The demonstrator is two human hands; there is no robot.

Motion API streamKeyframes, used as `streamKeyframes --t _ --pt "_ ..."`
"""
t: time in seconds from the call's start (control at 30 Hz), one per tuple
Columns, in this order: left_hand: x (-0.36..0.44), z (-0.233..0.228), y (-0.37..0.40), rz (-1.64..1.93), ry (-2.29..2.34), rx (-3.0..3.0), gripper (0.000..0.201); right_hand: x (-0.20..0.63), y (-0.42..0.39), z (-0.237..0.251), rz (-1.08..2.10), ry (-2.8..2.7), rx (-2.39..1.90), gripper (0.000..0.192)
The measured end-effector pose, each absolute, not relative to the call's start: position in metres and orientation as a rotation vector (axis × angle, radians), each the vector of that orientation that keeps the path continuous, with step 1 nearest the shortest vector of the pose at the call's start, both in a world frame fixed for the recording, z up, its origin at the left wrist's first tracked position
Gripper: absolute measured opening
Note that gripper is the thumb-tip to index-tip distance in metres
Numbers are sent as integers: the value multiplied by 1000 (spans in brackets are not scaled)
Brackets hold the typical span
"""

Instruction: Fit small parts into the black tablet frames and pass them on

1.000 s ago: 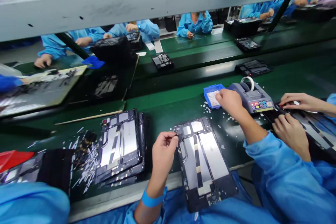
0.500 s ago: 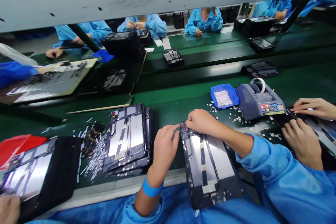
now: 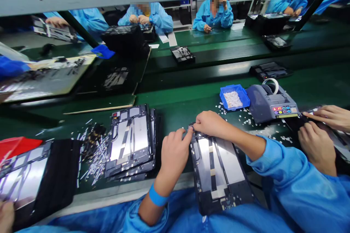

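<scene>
A stack of frames (image 3: 131, 140) is seen left of the tablet frame (image 3: 218, 174), a blue tray (image 3: 241, 93) and tape dispenser (image 3: 269, 105) beyond. The tablet frame lies lengthwise away from the person on the green surface (image 3: 177, 111); its far corner is pinched by the fingers of the left hand (image 3: 173, 153) and right hand (image 3: 210, 123).

An electronics assembly line: green conveyor belt (image 3: 191, 105), stacked tablet frames (image 3: 131, 138), blue-smocked workers (image 3: 213, 16).

So the tablet back frame (image 3: 218, 169) sits at the near edge of the belt (image 3: 177, 111), dead center. Left hand (image 3: 175, 153) and right hand (image 3: 209, 123) both on its far-left corner. Stack of frames (image 3: 131, 140) just left of it, scattered strips (image 3: 93, 153) further left. Small parts bin (image 3: 234, 97) behind-right, tape dispenser (image 3: 270, 103) right beside the bin.
</scene>
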State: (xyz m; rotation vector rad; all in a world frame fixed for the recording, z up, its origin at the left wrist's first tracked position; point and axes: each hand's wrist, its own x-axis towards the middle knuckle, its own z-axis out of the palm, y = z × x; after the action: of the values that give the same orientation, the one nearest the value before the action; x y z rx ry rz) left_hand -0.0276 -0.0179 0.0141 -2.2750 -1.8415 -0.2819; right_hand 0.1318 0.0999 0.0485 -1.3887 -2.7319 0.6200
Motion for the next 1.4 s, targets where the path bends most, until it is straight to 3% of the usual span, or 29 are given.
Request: streamKeyframes --t 0.2,0.3,0.47,0.57,0.67,0.77,0.83,0.9,1.1,1.4 --pt "-18 32 -15 -56 -1837 -2346 35 158 83 29 619 -2565 -1133 19" --pt "-31 25 -8 -278 -1904 -2434 36 172 72 16 446 -2641 -867 26" --pt "-45 16 2 -1004 -2089 -2441 36 175 63 17 158 -2843 -717 32" --pt "-42 21 6 -1095 -2206 -2355 32 171 68 25 114 -2931 -676 32" --pt "-39 27 10 -1043 -2339 -2346 29 173 76 31 338 -2900 -632 35" --pt "-38 27 18 -1063 -2508 -2351 29 186 77 36 583 -2545 -719 41" --pt "-39 22 26 -1094 -2617 -2385 27 202 75 39 628 -2237 -869 33" --pt "-39 15 35 -1191 -2689 -2423 25 224 74 39 642 -1985 -1063 20" --pt "-37 6 55 -1415 -2689 -2485 24 288 88 27 485 -1634 -1518 14" --pt "-40 2 64 -1544 -2848 -2360 46 349 49 -24 842 -649 -1529 34"
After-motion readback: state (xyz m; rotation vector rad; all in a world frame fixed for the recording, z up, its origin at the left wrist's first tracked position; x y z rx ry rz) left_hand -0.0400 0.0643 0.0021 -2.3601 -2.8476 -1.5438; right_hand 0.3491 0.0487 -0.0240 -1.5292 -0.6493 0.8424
